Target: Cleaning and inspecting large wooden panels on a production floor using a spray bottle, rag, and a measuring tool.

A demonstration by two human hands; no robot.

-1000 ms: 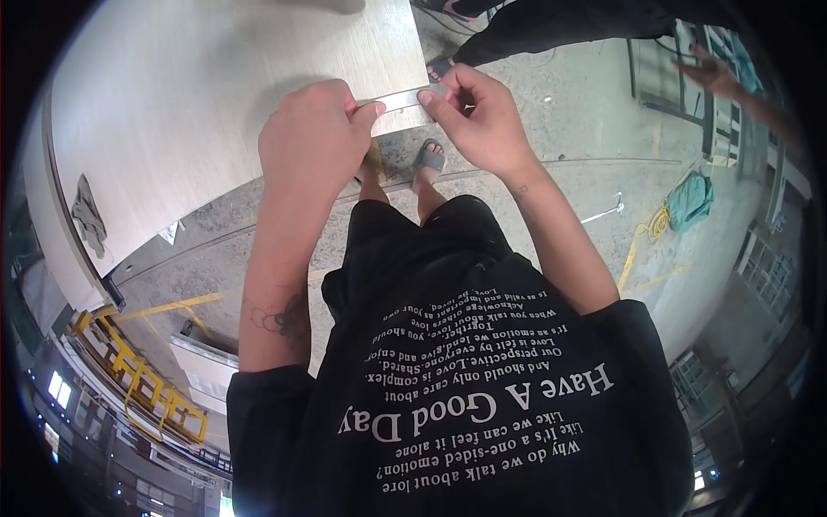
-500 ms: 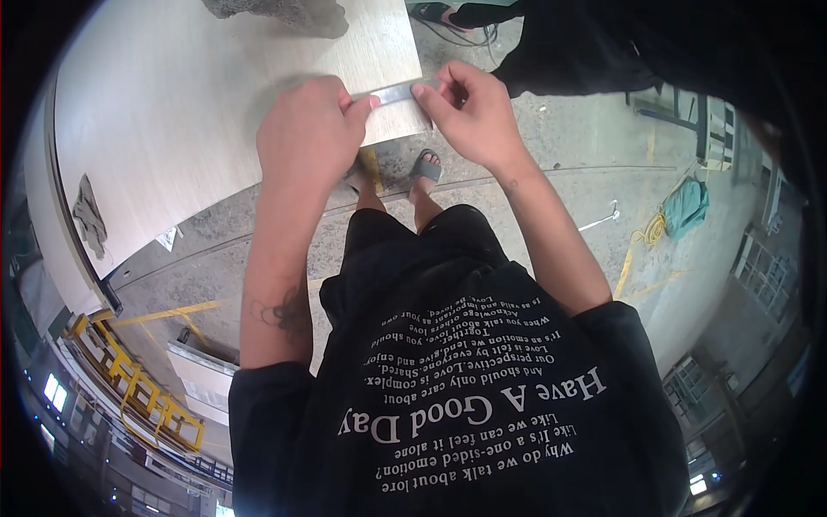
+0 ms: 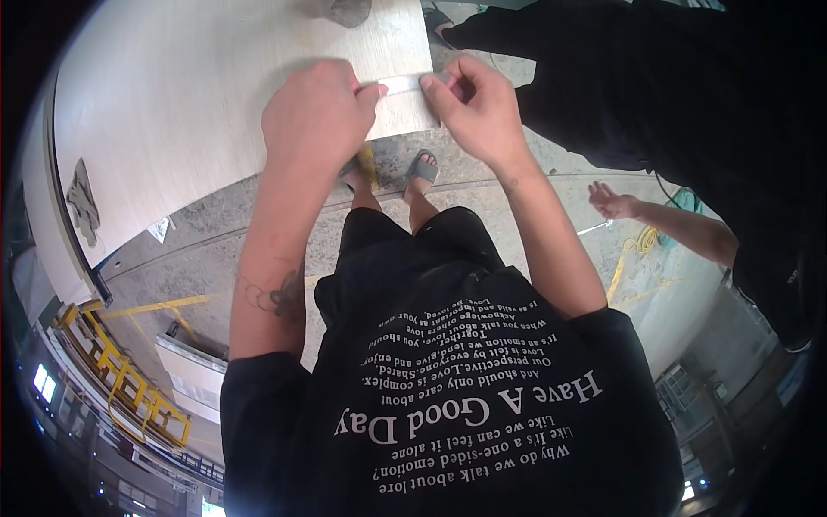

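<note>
A short, flat, silvery-white strip [image 3: 403,84] stretches between my two hands over the corner of a pale wood-grain board [image 3: 198,95]. My left hand [image 3: 319,112] is closed, pinching the strip's left end between thumb and curled fingers. At the other end, my right hand [image 3: 478,108] grips it with thumb and bent fingers. Both hands are at the board's near right corner; whether the strip rests on the surface I cannot tell. Its ends are hidden by my fingers.
A grey rag [image 3: 82,202] lies at the board's left end, and a grey lump [image 3: 351,10] sits at its far edge. Close on the right stands a co-worker in dark clothes [image 3: 594,95], one hand [image 3: 610,202] held out. Yellow cord [image 3: 644,239] lies on the floor.
The co-worker has come further in from the right, and an outstretched hand now shows. The grey lump has shifted up in view. My hands still hold the strip.
</note>
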